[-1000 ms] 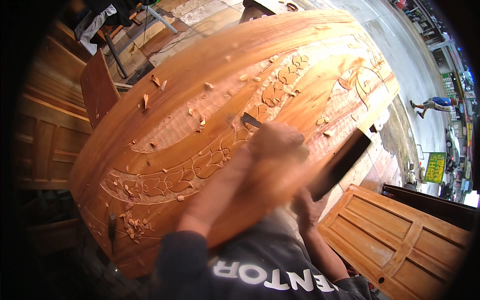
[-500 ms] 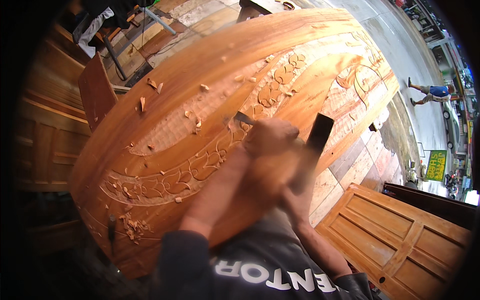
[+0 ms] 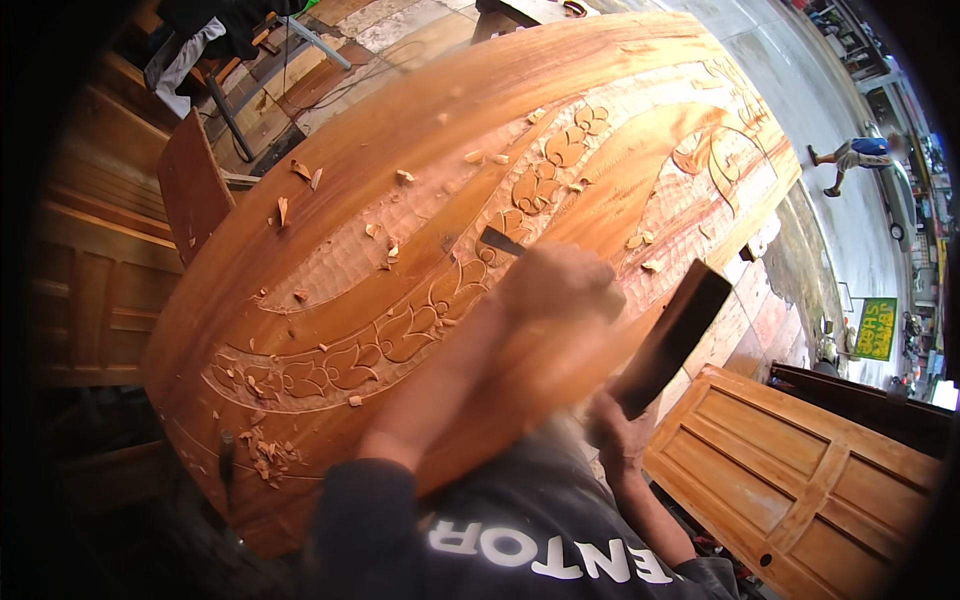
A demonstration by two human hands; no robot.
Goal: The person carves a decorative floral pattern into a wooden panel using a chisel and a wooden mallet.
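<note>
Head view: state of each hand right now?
Left hand: closed, holding a flat-bladed chisel.
Right hand: closed on the near end of a dark bar.

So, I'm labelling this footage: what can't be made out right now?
All in the head view:
Chisel: handle hidden by the left hand.
Mallet: lower end blurred and covered by the right hand.
Panel door: right end cut off by the dark lens rim.
Passer-by: too small for detail.
</note>
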